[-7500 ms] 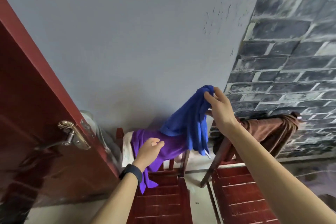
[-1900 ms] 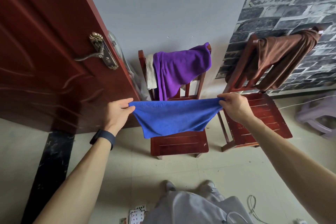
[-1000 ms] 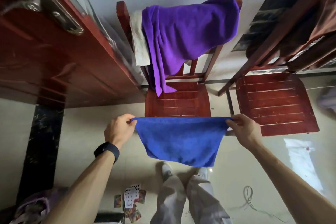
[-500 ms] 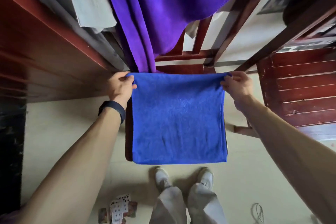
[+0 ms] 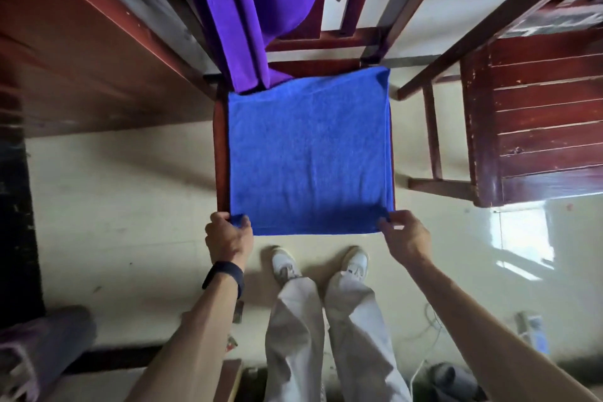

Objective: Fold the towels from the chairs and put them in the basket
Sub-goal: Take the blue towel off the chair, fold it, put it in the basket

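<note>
Fold under way: the blue towel (image 5: pixel 310 153), held stretched in the air a second ago, now lies flat on the chair seat (image 5: pixel 221 147). Left hand (image 5: pixel 228 237) and right hand (image 5: pixel 404 235) have moved to pinch its near corners, likely for the next fold.

purple towel (image 5: pixel 261 10): running off top edge
chair seat (image 5: pixel 221 147): hiding under blue towel (image 5: pixel 310 153)
second chair (image 5: pixel 538 121): running off right edge

Spread flat over the seat of a red wooden chair (image 5: pixel 221 147): a blue towel (image 5: pixel 310 153), covering nearly all of it. Stood on pale floor (image 5: pixel 114 206), just beside a second chair (image 5: pixel 538 124).
</note>
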### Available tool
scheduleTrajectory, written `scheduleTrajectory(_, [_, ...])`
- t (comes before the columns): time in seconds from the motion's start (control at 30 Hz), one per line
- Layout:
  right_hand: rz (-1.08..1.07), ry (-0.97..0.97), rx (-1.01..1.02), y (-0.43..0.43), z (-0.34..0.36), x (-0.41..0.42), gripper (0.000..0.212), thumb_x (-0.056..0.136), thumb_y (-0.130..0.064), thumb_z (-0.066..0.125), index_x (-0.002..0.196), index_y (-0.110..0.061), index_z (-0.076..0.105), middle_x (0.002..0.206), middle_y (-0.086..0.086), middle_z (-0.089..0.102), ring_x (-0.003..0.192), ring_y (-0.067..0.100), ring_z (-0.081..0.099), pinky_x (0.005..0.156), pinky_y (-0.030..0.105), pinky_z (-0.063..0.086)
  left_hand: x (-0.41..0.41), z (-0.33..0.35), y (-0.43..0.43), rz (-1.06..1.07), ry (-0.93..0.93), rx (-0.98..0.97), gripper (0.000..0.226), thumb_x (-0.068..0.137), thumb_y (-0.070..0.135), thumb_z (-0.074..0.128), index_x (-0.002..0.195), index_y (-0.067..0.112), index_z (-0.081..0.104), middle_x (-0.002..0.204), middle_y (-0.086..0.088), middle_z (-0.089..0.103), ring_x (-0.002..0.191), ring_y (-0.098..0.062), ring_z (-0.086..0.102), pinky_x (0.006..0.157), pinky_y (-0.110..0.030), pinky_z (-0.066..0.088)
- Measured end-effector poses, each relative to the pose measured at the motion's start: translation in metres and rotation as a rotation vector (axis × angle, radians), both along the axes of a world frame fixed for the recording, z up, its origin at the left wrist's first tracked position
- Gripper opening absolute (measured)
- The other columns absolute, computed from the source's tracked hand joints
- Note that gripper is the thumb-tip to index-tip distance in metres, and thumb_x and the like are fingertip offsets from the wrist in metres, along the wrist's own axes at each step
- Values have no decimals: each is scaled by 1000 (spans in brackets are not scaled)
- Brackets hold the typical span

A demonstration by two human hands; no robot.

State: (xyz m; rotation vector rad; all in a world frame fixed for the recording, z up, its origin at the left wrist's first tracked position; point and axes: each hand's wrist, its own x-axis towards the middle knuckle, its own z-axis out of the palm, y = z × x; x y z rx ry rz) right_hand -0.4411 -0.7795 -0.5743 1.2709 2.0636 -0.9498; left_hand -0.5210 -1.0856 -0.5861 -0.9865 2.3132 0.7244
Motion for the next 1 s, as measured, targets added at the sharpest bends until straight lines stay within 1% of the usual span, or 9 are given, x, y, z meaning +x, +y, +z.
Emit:
scheduleTrajectory(0.13, [-36, -38, 50, -2, -10, -5, 32, 92, -31, 64, 119, -13, 64, 116, 8, 70, 110, 31, 62, 95, 37, 49, 7, -4, -6, -14, 17, 16, 35, 94, 36, 61, 115, 8, 60, 113, -16, 68, 106, -37, 62, 86, -36, 47])
scheduleTrajectory(0.33, [-61, -42, 81, -6, -16, -8, 24, 89, -28, 64, 107, -13, 70, 105, 10, 71, 101, 33, 64, 89, 37, 52, 12, 10, -7, 107, 54, 29, 25, 94, 42, 59, 104, 20, 64, 94, 0, 70, 93, -27, 64, 79, -29, 47])
scheduleTrajectory(0.47, [-185, -14, -2, -6, -11, -4, 19, 84, -27, 59, 78, -9, 65, 74, 7, 58, 71, 28, 53, 66, 36, 47, 15, 5, -10, 219, 0, 124, 20, 85, 55, 58, 83, 36, 58, 93, 2, 71, 83, -27, 72, 79, -41, 59])
scheduleTrajectory(0.57, [-281, -3, -16, -4, -10, 3, 32, 74, -31, 53, 73, -1, 65, 70, 9, 58, 62, 25, 48, 55, 30, 39, 13, 9, -7, 163, -44, 166, 13, 95, 44, 55, 95, 31, 56, 92, 0, 70, 72, -23, 73, 64, -32, 54])
scheduleTrajectory(0.63, [-306, -10, -32, -4, -11, 3, 21, 78, -29, 56, 74, -10, 65, 77, 11, 68, 69, 29, 60, 61, 34, 50, 12, 9, -8, 112, -86, 182, 13, 96, 43, 55, 98, 30, 55, 92, -2, 71, 72, -23, 74, 61, -30, 51])
scheduleTrajectory(0.7, [-329, -10, -39, -4, -12, 1, 12, 82, -27, 57, 76, -19, 61, 86, 13, 73, 82, 34, 69, 77, 43, 58, 13, 9, -11, 75, -117, 208, 14, 95, 43, 58, 101, 30, 55, 94, -2, 70, 75, -23, 74, 60, -28, 50])
scheduleTrajectory(0.77, [-320, -28, -60, -2, -16, 0, 19, 80, -35, 55, 82, -17, 63, 89, 14, 74, 89, 37, 71, 82, 45, 59, 13, 8, -12, 19, -119, 203, 15, 93, 43, 62, 99, 31, 56, 95, -1, 71, 75, -23, 74, 65, -30, 55])
scheduleTrajectory(0.83, [-306, -59, -75, -1, -19, -1, 30, 79, -40, 55, 83, -12, 65, 84, 13, 73, 85, 37, 72, 82, 45, 60, 14, 6, -15, 8, -73, 179, 14, 91, 43, 65, 92, 31, 58, 92, -1, 73, 75, -25, 74, 77, -37, 59])
scheduleTrajectory(1.0, [-434, 13, -158, -8, -16, 2, 14, 87, -29, 71, 86, -18, 62, 73, 5, 70, 68, 22, 68, 87, 47, 61, 13, 2, -18, 55, -12, 172, 16, 86, 41, 71, 89, 25, 68, 93, 2, 75, 85, -25, 73, 87, -37, 57])
